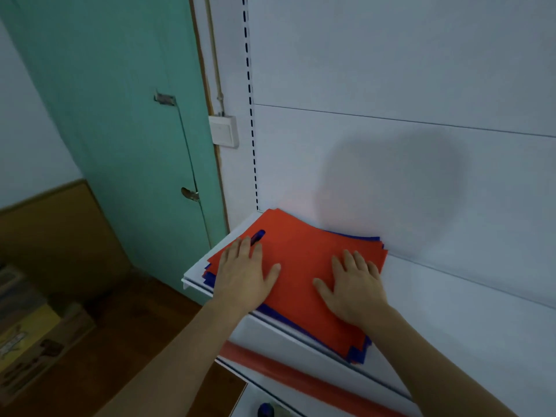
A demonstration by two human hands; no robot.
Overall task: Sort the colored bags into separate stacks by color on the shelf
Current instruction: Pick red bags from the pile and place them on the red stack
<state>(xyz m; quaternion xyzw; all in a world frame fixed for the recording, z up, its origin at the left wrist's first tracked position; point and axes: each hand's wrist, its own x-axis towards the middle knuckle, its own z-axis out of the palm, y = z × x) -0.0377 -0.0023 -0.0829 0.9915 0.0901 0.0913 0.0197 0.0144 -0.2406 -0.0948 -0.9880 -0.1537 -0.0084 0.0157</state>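
One mixed stack of flat bags lies at the left end of the white shelf (pixel 451 296). A red bag (pixel 301 260) is on top, and blue bags (pixel 358 355) show as edges underneath at the front, left and back. Blue also shows through the red bag's handle cut-out (pixel 258 237). My left hand (pixel 245 273) rests flat on the left part of the red bag, its fingertips beside the cut-out. My right hand (pixel 356 285) lies flat on the right part of the same bag, fingers straight.
The shelf's white back panel rises behind the stack. A lower shelf with a red strip (pixel 301 373) juts out below. A green door (pixel 135 130) and a wall switch (pixel 224 130) are to the left, with cardboard boxes (pixel 33 335) on the brown floor.
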